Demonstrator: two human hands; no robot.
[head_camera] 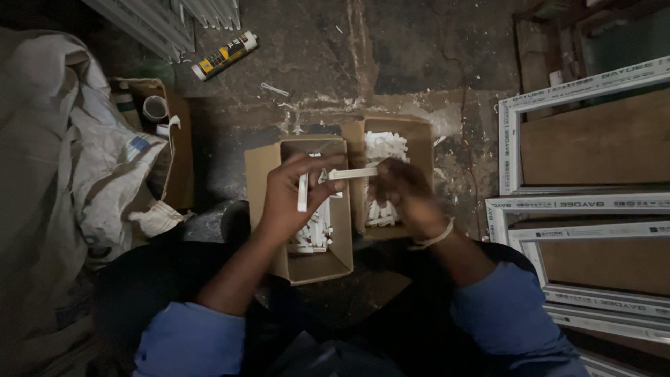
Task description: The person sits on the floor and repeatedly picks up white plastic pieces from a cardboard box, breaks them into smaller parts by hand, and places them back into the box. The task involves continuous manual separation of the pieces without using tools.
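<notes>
Two open cardboard boxes sit side by side on the dirty floor, the left box (307,262) and right box (419,139) both holding short white strips. A sack (91,174) crowds the floor's left side, white frames (579,202) lean along the right, and a sealant tube (225,55) lies near the far edge. The left hand (289,199) pinches an upright white strip (303,192); the right hand (405,192), blurred, holds a level strip (352,173) by one end, above the boxes. Bare floor opens beyond the boxes.
</notes>
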